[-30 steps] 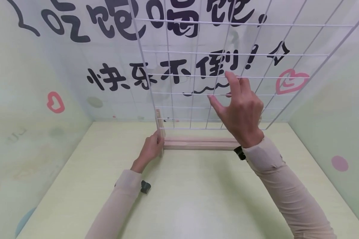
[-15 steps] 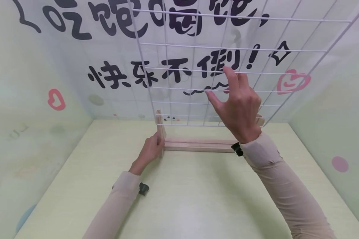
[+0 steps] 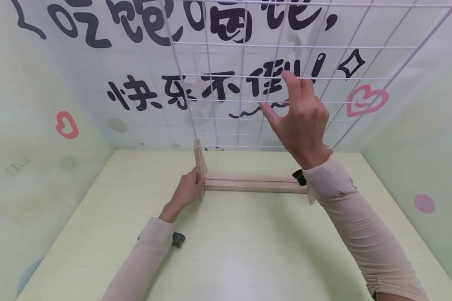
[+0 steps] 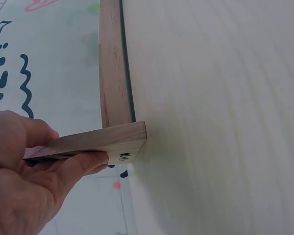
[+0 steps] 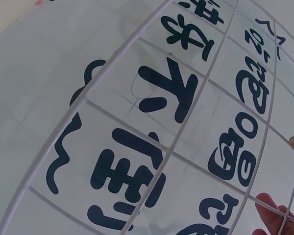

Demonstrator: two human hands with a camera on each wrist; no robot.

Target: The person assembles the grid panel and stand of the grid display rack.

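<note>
My right hand [image 3: 303,121] grips a white wire grid panel [image 3: 245,77], thumb and fingers bent at its thin wires. In the right wrist view the panel [image 5: 54,145] crosses most of the picture, and only fingertips [image 5: 268,209] show at the right edge. Low on the left, my left hand [image 3: 190,186] pinches the wooden upright [image 3: 199,156] of a wooden stand. A long grooved wooden bar [image 3: 254,185] runs right from that upright along the tabletop. The left wrist view shows the upright [image 4: 103,139] between thumb and fingers, with a screw in its end.
The pale tabletop [image 3: 226,242] is walled on three sides. Black lettering and pink hearts mark the back wall [image 3: 90,83]. The left wall [image 3: 30,179] and right wall [image 3: 418,159] close in the sides. The grid's lower edge hangs above and behind the bar.
My right hand has risen a little with the grid panel, whose lower edge now sits higher above the wooden bar. My left hand stays on the upright.
</note>
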